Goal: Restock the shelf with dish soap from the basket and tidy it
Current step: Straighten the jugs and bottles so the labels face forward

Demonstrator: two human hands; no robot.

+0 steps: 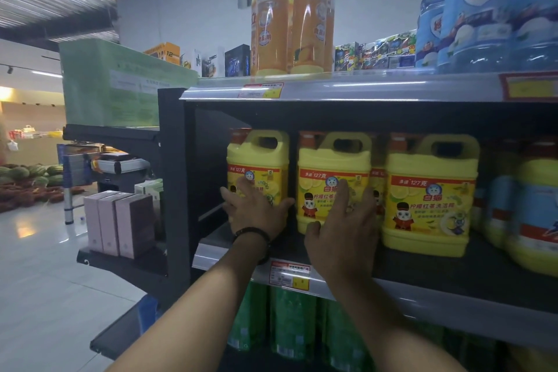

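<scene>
On the dark shelf (422, 269), spread fingers (241, 190) press two glossy, boxy yellow jugs (333, 166).

Both hands hide lower jug labels; the blue bottles (498, 9) are cropped at right, their print blurred.

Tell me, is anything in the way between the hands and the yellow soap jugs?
No. The left hand already touches the leftmost yellow jug, and the right hand lies on the middle yellow jug.
</scene>
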